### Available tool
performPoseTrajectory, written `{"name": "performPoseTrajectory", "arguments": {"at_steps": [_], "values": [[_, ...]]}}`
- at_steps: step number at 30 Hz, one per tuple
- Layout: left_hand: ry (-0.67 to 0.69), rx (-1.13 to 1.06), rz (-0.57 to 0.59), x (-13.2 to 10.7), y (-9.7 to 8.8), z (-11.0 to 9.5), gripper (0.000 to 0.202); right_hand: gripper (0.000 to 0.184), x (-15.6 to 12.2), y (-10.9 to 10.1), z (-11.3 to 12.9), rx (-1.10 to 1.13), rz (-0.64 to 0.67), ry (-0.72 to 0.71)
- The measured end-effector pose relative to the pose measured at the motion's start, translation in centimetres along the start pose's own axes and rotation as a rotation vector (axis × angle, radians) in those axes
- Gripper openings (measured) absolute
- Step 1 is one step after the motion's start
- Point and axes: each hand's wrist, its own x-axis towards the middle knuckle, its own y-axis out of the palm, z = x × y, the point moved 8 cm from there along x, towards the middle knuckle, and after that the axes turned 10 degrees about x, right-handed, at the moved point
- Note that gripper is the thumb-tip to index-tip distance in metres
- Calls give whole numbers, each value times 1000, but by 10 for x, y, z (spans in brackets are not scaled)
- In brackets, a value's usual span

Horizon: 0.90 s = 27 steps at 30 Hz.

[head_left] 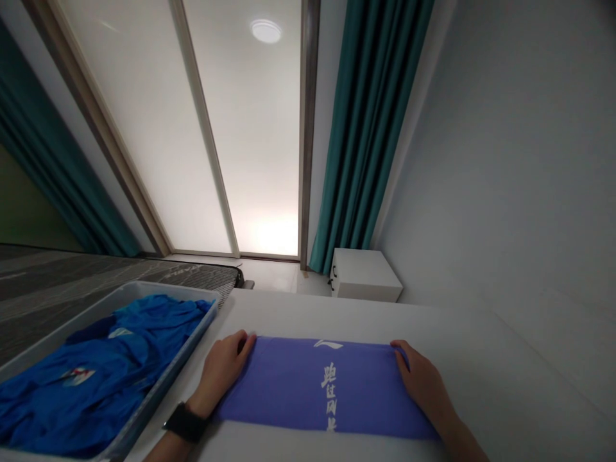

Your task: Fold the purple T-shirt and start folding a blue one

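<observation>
A purple folded garment (289, 385), with a white logo and white vertical lettering, lies as a flat, wide strip on the white table (269, 314). My left hand (226, 366), with a dark watch on its wrist, grips the garment's far left corner, thumb and fingers closed on the edge. At the opposite end, my right hand (423, 382) pinches the far right corner. The fabric looks smooth between both hands. Which kind of garment it is cannot be made out from the folded shape.
Left of the table stands a pale plastic bin (187, 350) holding blue clothes (115, 359). Behind it is a dark grey patterned surface (158, 273). A small white cabinet (366, 269) stands beyond the table, by green curtains (370, 128) and frosted sliding doors (250, 141). A wall (520, 179) rises at right.
</observation>
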Motion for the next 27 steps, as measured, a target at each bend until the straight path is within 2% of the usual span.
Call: {"name": "performPoseTrajectory", "arguments": {"at_steps": [4, 8, 14, 19, 24, 27], "values": [[25, -76, 7, -3, -3, 0, 34, 40, 1, -4, -2, 61, 21, 33], [32, -282, -11, -8, -10, 3, 38, 41, -1, -10, 1, 108, 19, 45], [42, -592, 20, -7, -14, 15, 43, 43, -8, -7, 1, 32, 13, 56], [41, -553, 60, -16, -12, 18, 40, 46, -6, 0, -10, 11, 34, 30], [70, -361, 49, -28, -16, 6, 35, 48, -4, 0, -15, 22, 39, 50], [126, -310, 88, -34, -18, -2, 36, 47, -4, -2, -13, 26, 32, 55]]}}
